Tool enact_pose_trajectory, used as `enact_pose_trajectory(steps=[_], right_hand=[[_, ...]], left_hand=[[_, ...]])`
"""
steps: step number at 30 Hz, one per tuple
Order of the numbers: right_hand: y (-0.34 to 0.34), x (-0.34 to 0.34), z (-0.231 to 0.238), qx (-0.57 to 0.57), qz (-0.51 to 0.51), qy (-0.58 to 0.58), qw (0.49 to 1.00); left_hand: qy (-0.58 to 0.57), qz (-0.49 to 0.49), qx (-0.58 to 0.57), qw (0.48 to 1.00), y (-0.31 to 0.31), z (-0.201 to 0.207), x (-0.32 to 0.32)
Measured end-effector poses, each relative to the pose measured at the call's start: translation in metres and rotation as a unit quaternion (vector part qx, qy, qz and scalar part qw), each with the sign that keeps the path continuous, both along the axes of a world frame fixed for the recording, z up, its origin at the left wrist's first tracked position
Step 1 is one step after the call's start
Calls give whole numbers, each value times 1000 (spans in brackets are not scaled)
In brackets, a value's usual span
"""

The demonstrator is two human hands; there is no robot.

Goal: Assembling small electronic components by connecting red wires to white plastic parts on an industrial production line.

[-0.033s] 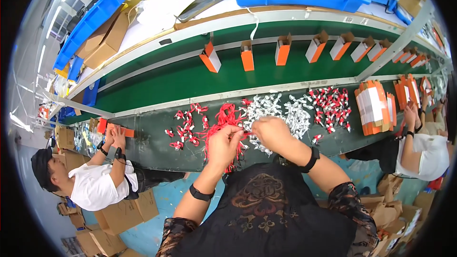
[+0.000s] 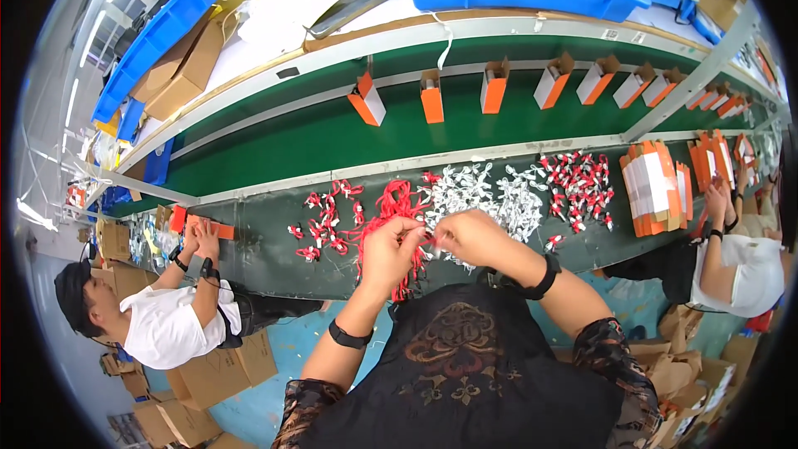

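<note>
Pinching between both sets of fingertips, the left hand [image 2: 391, 251] and right hand [image 2: 470, 237] met over the near edge of the dark green work surface [image 2: 266, 237], with a red cord [image 2: 409, 270] held between them. The left fingers were curled shut around the cord; the right fingers were closed in a pinch on its end near a small white piece, though the exact contact was too small to make out. The cord's long axis ran roughly toward and away from the body, hanging from the left fist down over the bench edge, so the left hand carried it and the right hand worked only at its tip. Just beyond the left hand lay the loose pile of red cords [image 2: 391, 199]; beyond the right hand, touching that pile, lay a heap of white tags [image 2: 490, 195]. Finished red-and-white bundles [image 2: 328, 224] sat to the left, and more of them [image 2: 582, 187] to the right. Farther back, orange-and-white cartons [image 2: 432, 96] stood upright in a row on the green conveyor belt [image 2: 291, 145]. Other workers sat at either side.
</note>
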State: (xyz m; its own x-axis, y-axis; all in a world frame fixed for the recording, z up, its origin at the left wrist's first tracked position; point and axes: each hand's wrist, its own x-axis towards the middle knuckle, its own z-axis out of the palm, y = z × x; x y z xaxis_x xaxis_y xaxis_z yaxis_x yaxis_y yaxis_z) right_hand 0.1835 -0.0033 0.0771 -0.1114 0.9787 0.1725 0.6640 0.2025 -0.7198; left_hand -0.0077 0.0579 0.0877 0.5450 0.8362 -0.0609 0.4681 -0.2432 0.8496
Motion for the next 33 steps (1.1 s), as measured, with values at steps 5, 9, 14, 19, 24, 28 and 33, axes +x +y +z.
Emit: enact_pose_trajectory(steps=[5, 9, 14, 19, 24, 28, 33], right_hand=[[19, -5, -23, -225, 50, 654, 720], [43, -5, -22, 125, -123, 145, 974], [57, 12, -32, 217, -46, -209, 952], [83, 25, -29, 178, -21, -245, 953], [93, 58, -41, 112, -80, -160, 977], [64, 84, -63, 26, -124, -108, 986], [18, 98, -82, -74, -148, -90, 982]], left_hand=[[-329, 115, -405, 846, 12, -22, 16], [-369, 169, -551, 729, 17, -24, 31], [-372, 204, -614, 665, 55, -24, 42], [-317, 211, -502, 777, 110, -43, 72], [-289, 212, -354, 864, 215, -57, 128], [-335, 219, -329, 855, 313, -117, 172], [-468, 236, -463, 715, 334, -147, 198]])
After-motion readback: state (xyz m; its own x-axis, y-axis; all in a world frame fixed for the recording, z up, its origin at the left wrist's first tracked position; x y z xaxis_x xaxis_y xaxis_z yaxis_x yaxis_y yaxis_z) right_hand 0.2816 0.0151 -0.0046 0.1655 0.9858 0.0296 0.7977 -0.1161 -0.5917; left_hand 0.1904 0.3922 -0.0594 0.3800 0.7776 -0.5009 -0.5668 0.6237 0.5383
